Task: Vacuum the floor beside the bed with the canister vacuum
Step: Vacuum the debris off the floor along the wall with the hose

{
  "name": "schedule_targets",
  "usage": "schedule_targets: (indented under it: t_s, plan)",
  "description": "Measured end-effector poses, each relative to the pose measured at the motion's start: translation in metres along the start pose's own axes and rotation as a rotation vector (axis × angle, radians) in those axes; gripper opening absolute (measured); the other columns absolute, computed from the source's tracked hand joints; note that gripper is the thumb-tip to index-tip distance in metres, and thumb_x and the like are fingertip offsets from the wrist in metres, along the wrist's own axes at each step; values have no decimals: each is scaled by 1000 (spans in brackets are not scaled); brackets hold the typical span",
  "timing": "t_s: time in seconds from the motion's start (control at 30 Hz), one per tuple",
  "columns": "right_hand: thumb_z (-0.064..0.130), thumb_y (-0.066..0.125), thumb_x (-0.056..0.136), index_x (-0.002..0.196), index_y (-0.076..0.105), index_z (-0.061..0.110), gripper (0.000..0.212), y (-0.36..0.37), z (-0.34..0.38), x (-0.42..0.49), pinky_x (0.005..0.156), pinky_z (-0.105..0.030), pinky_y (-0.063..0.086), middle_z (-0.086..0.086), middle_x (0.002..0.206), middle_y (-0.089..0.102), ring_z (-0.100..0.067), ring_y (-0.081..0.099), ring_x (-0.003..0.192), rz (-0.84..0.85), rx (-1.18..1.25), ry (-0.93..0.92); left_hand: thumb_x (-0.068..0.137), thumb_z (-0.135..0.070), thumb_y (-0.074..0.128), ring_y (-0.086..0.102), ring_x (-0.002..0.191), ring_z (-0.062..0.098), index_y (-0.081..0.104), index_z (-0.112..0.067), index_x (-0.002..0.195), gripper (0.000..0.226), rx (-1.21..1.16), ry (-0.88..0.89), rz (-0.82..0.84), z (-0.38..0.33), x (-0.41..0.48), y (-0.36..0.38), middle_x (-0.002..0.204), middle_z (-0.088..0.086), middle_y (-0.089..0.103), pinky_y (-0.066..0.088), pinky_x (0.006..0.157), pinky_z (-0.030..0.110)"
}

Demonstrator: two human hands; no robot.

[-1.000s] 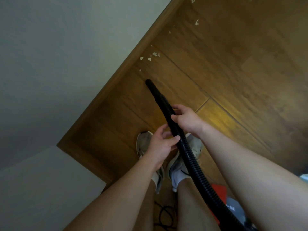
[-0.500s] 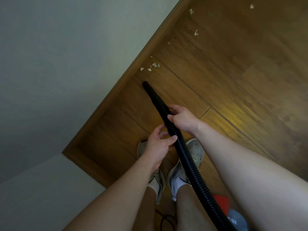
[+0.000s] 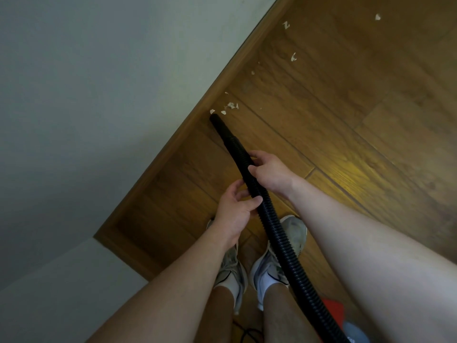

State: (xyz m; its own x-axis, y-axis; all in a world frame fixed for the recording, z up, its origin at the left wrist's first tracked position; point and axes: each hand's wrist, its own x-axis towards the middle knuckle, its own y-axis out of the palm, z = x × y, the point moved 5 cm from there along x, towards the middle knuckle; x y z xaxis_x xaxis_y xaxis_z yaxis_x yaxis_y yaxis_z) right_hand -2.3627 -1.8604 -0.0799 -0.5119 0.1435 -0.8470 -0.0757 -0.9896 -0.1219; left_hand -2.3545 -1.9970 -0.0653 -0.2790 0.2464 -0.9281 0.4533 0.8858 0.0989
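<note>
Nozzle (image 3: 223,131) nearer scraps (image 3: 231,106): one hose (image 3: 279,238), two hands (image 3: 235,211) (image 3: 272,172)

wall (image 3: 99,95): pale | baseboard (image 3: 175,147): wood | left sneaker (image 3: 231,268): pale | right sneaker (image 3: 295,233): pale

hose (image 3: 277,233): ribbed black plastic | floor (image 3: 346,120): glossy wood

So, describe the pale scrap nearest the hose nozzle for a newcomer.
Find the wooden strip running diagonally beside the pale surface, then follow the black hose to its nozzle. Just past it lies one pale scrap; unlike the cluster to its right, it sits against the strip.
</note>
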Motion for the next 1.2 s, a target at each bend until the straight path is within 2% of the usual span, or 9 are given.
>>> schedule_targets:
  t_s: [0.13,0.27,0.47,0.6,0.73,0.93,1.2]
  plan:
    - [9,49,100,149,42,16,51,-9,1,4,79,-22,47,-3,122,61,-13,60,91,-18,9,11,94,3,65,71,110,21,44,-18,149,63,29,2,6,-7,5,7,123,7,71,58,96,46]
    - [8,50,99,149,42,16,51,-21,-4,2,79,-21,46,-1,116,59,-15,60,94,-44,21,23,94,3,64,71,109,20,44,-19,148,61,56,-4,21,-9,6,20,120,7,72,56,98,49]
    - [8,52,97,147,44,17,51,-36,-10,-1,94,-32,53,-7,129,62,-20,64,104,-70,36,21,94,2,64,71,109,20,43,-19,149,62,72,-12,38,-13,5,34,122,8,71,56,99,49]
    - [8,50,98,149,43,17,52,-37,-7,-1,91,-27,49,-8,135,59,-19,61,107,-26,-13,17,94,2,65,72,109,19,43,-19,147,62,56,-23,29,-12,4,36,121,7,72,56,99,48]
    - [8,48,100,150,42,16,51,-30,2,2,71,-14,42,-6,135,58,-13,56,97,12,-48,-4,93,4,64,71,110,21,44,-18,146,60,35,-24,-5,-13,5,28,121,9,72,57,97,48]
    - [7,48,100,147,45,16,48,-14,10,14,81,-23,44,-2,120,60,-15,58,96,7,-35,-1,93,4,66,69,113,26,48,-18,143,57,41,-22,-48,-16,10,9,125,9,69,58,95,48]
    - [7,49,99,149,42,15,51,-16,7,22,82,-24,46,-8,132,60,-16,58,97,-68,40,27,92,3,67,70,110,26,48,-20,143,59,92,-8,-14,-22,22,7,123,9,70,57,95,52]
